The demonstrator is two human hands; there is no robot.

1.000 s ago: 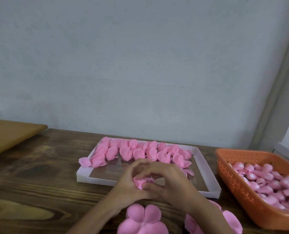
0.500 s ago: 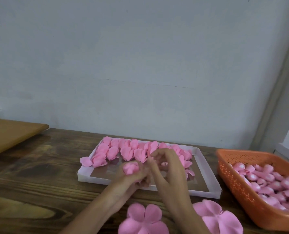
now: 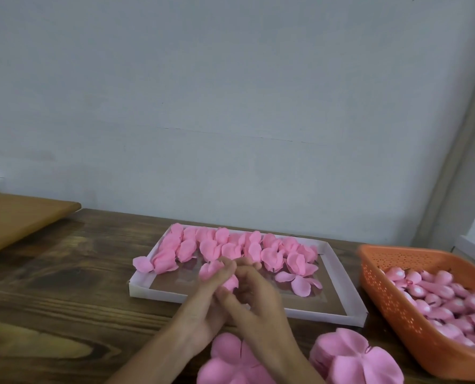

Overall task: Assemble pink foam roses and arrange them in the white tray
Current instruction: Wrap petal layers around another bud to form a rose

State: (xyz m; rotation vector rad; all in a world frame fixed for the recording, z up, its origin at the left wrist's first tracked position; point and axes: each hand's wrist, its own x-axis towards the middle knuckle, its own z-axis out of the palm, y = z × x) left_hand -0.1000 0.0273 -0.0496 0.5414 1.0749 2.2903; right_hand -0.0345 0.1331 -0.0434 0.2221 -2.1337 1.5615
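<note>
Our left hand (image 3: 203, 309) reaches in from 7 o'clock with its fingers half closed, pinching a pink foam rose (image 3: 217, 275) between fingertips and thumb. Our right hand (image 3: 258, 297) meets it from 5 o'clock, fingers curled in against the same bloom. We judge this two-handed hold is there to press the outer petals snug round the core.

We hold the rose just above the near wall of the white tray (image 3: 158, 293), so setting it down should be a short move. The finished roses (image 3: 230, 248) line the tray's far side at 12 o'clock, probably so that new ones go in front without reaching over them.

The petal stacks (image 3: 355, 356) at 6 o'clock and the orange basket (image 3: 391, 297) of buds (image 3: 438, 295) at 3 o'clock sit near at hand, ready for the next rose.
</note>
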